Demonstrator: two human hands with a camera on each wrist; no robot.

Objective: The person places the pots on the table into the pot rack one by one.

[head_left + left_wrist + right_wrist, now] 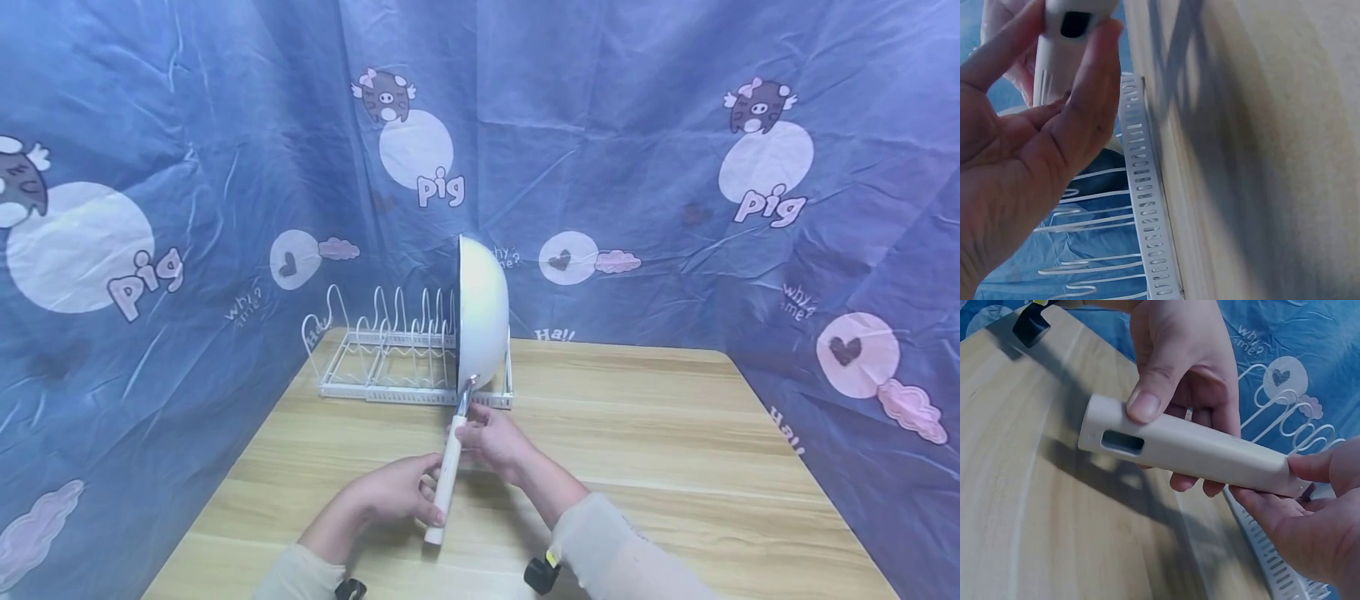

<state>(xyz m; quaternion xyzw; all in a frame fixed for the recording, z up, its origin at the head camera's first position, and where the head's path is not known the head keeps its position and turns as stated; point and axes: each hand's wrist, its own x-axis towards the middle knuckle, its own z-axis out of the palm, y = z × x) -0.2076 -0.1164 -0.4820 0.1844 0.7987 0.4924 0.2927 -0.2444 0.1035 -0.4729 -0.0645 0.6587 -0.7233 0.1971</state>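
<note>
A white wok point(483, 312) stands on its edge at the right end of the white wire rack point(412, 394), its dark inner side turned left. Its pale handle point(447, 475) points toward me and slopes down above the table. My left hand point(393, 492) grips the handle near its free end, thumb on one side and fingers on the other. Close to the metal neck, my right hand point(497, 442) pinches the handle. In the right wrist view a slot shows in the handle point(1191, 447), between the left hand point(1185, 356) and the right hand point(1310, 537).
Several upright wire loops point(382, 312) of the rack stand left of the wok. The wooden table point(637, 433) ends at a blue printed curtain point(637, 167) behind and at both sides. Black wrist straps point(542, 575) show by the sleeves.
</note>
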